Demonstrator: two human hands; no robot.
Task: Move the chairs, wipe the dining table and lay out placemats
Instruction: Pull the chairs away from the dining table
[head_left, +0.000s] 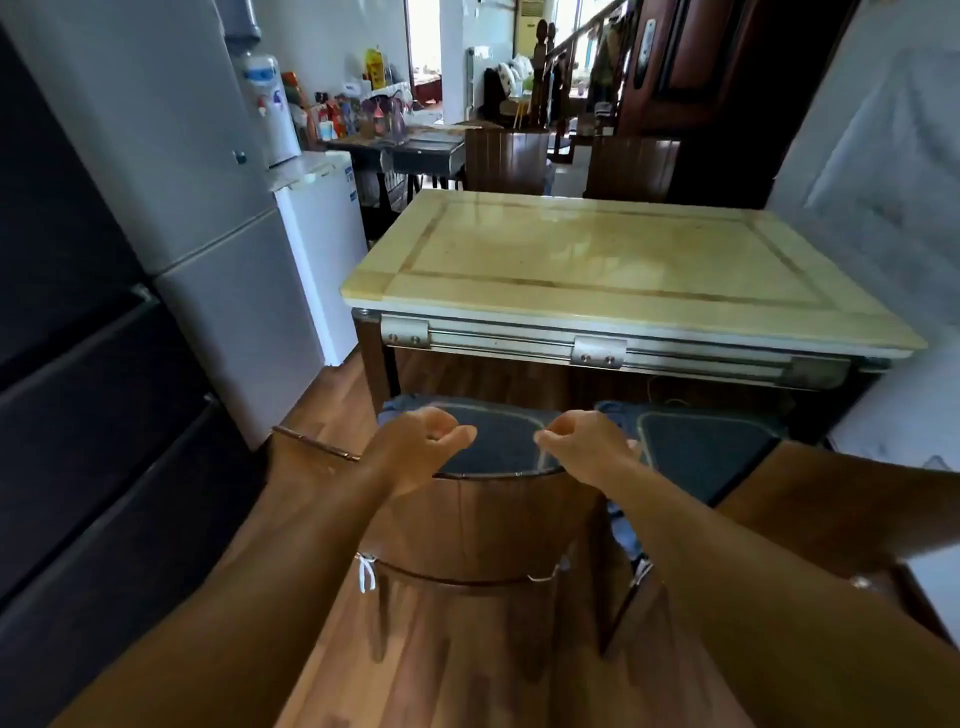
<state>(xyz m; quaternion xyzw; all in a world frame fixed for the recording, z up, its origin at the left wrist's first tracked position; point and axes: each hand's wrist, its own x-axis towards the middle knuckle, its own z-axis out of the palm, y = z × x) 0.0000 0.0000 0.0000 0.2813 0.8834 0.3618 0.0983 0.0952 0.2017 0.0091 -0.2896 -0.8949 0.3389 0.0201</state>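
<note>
The dining table (623, 260) has a pale yellow stone top with a brown inlaid border, and nothing lies on it. A brown wooden chair (493, 525) with a dark seat cushion is tucked under the near side, its back towards me. My left hand (421, 441) and my right hand (587, 441) hover just over the two ends of its top rail. Their fingers are curled in, and I see nothing held in them. A second cushioned chair (711, 447) stands to the right of it. Two more chair backs (506, 161) (631, 166) rise beyond the far edge.
A tall grey fridge (208, 208) and a small white fridge (322, 234) with a water dispenser (270, 104) line the left side. A cluttered side table (405, 140) stands behind them. A white wall (883, 182) runs close along the table's right side. The floor is wooden.
</note>
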